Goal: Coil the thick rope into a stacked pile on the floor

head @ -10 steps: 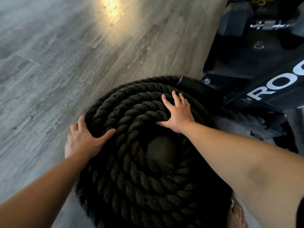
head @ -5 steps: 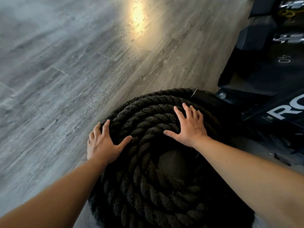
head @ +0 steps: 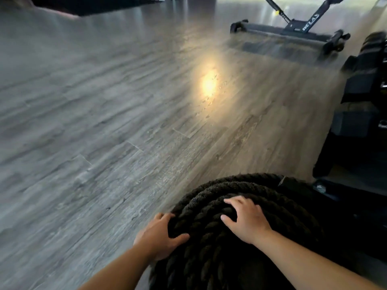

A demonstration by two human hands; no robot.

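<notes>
a black rack point(head: 364, 114) stands right of the right hand point(head: 248, 221), a bench base point(head: 293, 33) far ahead. both hands lie released on the floor's coiled rope point(head: 211, 248), left hand point(head: 160, 235) cupping its rim; the view has tilted up since.

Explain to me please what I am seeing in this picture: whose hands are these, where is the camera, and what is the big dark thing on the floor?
There is no machine here. A person wears one wide-angle camera on the head, so the picture looks forward and down along their own bare arms. The dark thing is a thick rope, already wound into a round stacked coil on the grey wood-look floor. The left hand cups the coil's outer left edge, thumb on top. The right hand lies palm down on the top turns, fingers spread. Neither hand lifts anything; they only rest on the rope. To the right stands black gym equipment, and a black metal frame lies farther away. The bright patch is light reflected on the floor.
</notes>
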